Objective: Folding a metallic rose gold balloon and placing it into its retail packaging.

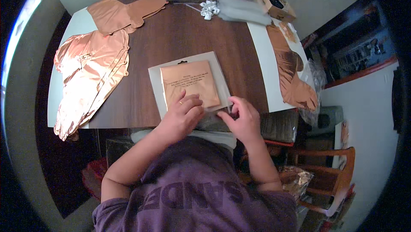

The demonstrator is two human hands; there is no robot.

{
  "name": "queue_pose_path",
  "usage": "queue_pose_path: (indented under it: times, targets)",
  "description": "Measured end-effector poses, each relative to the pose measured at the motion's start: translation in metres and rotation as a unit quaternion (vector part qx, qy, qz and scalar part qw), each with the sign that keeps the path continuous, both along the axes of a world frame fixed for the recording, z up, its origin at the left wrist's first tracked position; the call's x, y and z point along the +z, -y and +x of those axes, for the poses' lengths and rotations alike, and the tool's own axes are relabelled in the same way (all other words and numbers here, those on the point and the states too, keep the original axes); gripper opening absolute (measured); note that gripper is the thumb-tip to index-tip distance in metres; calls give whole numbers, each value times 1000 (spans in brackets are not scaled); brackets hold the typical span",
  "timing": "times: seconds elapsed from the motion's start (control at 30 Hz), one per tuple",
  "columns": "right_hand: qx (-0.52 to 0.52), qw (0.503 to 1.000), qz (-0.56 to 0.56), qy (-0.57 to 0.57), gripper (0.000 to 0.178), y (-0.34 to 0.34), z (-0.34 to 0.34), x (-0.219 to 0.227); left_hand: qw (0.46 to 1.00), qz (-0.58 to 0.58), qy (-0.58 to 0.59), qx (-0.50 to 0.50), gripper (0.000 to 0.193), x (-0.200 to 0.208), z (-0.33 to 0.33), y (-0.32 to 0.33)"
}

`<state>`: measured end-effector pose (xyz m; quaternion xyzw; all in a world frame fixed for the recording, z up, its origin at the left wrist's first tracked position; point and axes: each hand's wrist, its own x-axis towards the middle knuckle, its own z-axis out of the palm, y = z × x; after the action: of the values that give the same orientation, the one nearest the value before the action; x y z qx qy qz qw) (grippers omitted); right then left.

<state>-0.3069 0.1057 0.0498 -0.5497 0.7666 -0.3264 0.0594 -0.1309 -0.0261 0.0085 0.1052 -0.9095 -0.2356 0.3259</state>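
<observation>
A flat clear plastic bag (222, 77) with a dark hanger hole at its far edge lies tilted near the table's front edge. Inside it sits a folded copper-coloured foil balloon (188, 71) with small dark print, against a pale backing. My left hand (184, 114) rests over the near part of the packet, its fingers loosely bent and a ring on one of them; nothing shows in its grasp. At the packet's near right corner, my right hand (245, 120) holds the bag's edge between thumb and fingers. Part of the near edge is hidden by my left hand.
Flat copper foil balloons (96, 67) lie along the table's left side, with another foil balloon (289, 69) on the right. Farther back are white ribbon bows (209, 10), clear plastic packaging (242, 7) and a small box (279, 9). A wooden chair (342, 167) stands lower right.
</observation>
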Motion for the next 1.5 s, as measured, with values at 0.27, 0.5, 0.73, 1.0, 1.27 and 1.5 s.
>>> queue_pose_path:
  times: [0.27,0.5,0.73,1.0,1.27,1.5]
  targets:
    - [153,986,61,-9,42,9,-42,3,997,-5,60,-51,17,7,5,7]
    - [108,972,-42,-206,25,19,-24,-22,995,-18,72,-62,17,11,12,29]
    - [171,978,-23,-115,32,-4,-24,0,985,-40,118,-122,44,42,-1,16]
    - [196,969,-1,-150,23,-16,-21,-4,971,-59,151,-178,55,26,-13,16]
    - [170,979,37,-103,22,-9,-23,14,970,-49,155,-180,56,28,-14,16]
    - [241,948,82,-193,14,-8,-23,9,967,-25,169,-188,56,31,-13,16]
